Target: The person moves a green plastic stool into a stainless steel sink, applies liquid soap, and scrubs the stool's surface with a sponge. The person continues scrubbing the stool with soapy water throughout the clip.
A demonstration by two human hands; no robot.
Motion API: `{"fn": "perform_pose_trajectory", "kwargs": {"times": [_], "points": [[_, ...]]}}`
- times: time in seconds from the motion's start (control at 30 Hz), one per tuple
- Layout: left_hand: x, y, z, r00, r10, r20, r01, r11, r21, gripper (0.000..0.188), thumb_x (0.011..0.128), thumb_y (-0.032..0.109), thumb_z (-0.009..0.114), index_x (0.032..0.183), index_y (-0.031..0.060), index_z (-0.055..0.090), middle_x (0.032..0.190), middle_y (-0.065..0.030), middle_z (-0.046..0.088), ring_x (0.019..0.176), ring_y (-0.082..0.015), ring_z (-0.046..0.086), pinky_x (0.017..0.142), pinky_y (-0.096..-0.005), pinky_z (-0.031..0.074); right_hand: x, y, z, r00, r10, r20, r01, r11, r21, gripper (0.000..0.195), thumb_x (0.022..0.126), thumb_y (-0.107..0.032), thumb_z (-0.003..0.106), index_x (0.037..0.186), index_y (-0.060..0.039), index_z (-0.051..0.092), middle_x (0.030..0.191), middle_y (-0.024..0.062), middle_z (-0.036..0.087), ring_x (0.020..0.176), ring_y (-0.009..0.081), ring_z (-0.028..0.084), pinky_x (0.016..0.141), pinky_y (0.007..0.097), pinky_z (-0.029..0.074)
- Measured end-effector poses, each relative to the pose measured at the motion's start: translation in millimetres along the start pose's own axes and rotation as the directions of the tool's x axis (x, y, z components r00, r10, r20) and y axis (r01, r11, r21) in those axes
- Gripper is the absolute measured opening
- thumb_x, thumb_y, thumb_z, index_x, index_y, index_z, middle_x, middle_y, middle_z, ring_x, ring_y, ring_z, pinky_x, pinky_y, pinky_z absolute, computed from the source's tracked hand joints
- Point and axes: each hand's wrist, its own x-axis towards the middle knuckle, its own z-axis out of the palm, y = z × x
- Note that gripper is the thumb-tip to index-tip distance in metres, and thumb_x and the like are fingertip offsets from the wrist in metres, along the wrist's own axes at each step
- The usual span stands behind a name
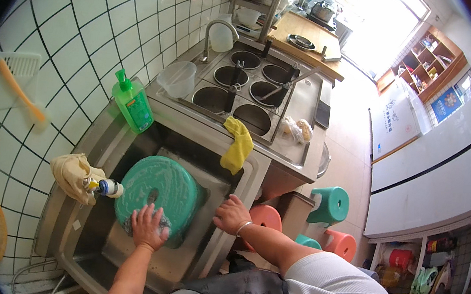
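A round green plastic stool (170,183) rests in the stainless steel sink (118,260), its seat facing up and streaked with white suds. My left hand (149,226) presses a steel wool scrubber (163,221) against the near part of the seat, fingers spread over it. The seat's center hole shows just beyond my fingertips. At the sink's right rim, my right hand (232,216) is loosely bent, with nothing seen in it; whether it touches the rim is unclear. Over the sink's far right corner hangs a yellow cloth (237,146).
A green soap bottle (133,102) stands at the sink's back edge. To the left, a beige cloth (73,172) drapes over the tap (104,187). Beyond is a noodle cooker (242,87) with several round wells. Plastic stools (330,205) stand on the floor at right.
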Motion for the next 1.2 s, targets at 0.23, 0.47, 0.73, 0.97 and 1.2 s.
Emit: {"fn": "perform_pose_trajectory", "kwargs": {"times": [0.23,0.47,0.73,0.97,1.2], "points": [[-1.0,-1.3,3.6,1.000,0.007,-0.009,-0.007,1.000,0.016,0.064,0.076,0.046,0.056,0.134,0.0205,0.050,0.141,-0.0104,0.045,0.134,-0.0322,0.039,0.115,-0.0567,0.020,-0.9,1.3,0.2,1.000,-0.008,0.007,0.008,1.000,0.002,0.029,0.086,-0.037,0.060,0.084,-0.0101,0.069,0.087,0.0066,0.066,0.101,0.0246,0.056,0.112,0.0427,0.028],[-0.1,-1.7,2.9,1.000,0.009,0.009,-0.009,1.000,0.030,0.064,0.076,0.047,0.054,0.134,0.0206,0.050,0.142,-0.0108,0.044,0.134,-0.0319,0.039,0.115,-0.0567,0.020,0.0,-0.4,-1.7,0.999,0.015,0.050,-0.015,1.000,-0.005,0.028,0.086,-0.037,0.060,0.083,-0.0105,0.068,0.086,0.0067,0.065,0.101,0.0248,0.056,0.112,0.0427,0.029],[1.0,-0.1,-2.5,1.000,0.001,0.030,-0.001,1.000,0.006,0.063,0.076,0.047,0.055,0.133,0.0198,0.051,0.141,-0.0110,0.044,0.134,-0.0319,0.038,0.115,-0.0565,0.020,-0.5,-0.6,-3.3,1.000,0.002,0.031,-0.002,1.000,-0.008,0.030,0.087,-0.037,0.059,0.084,-0.0097,0.069,0.086,0.0064,0.066,0.101,0.0243,0.056,0.112,0.0423,0.028],[-0.2,-0.7,1.9,0.999,0.021,-0.024,-0.021,1.000,-0.006,0.062,0.076,0.045,0.055,0.132,0.0193,0.051,0.141,-0.0113,0.045,0.132,-0.0325,0.039,0.114,-0.0578,0.021,0.0,-1.4,-4.8,0.999,0.006,0.049,-0.006,1.000,-0.005,0.030,0.086,-0.037,0.059,0.084,-0.0094,0.070,0.086,0.0064,0.066,0.101,0.0239,0.057,0.112,0.0420,0.029],[0.1,-0.1,0.0,1.000,0.005,-0.020,-0.005,1.000,0.003,0.062,0.076,0.045,0.055,0.132,0.0203,0.051,0.140,-0.0103,0.046,0.133,-0.0315,0.039,0.114,-0.0569,0.020,0.5,-1.4,-3.3,0.999,0.004,0.048,-0.003,1.000,-0.015,0.028,0.085,-0.037,0.060,0.085,-0.0110,0.070,0.088,0.0065,0.067,0.102,0.0240,0.057,0.112,0.0428,0.029]]}}
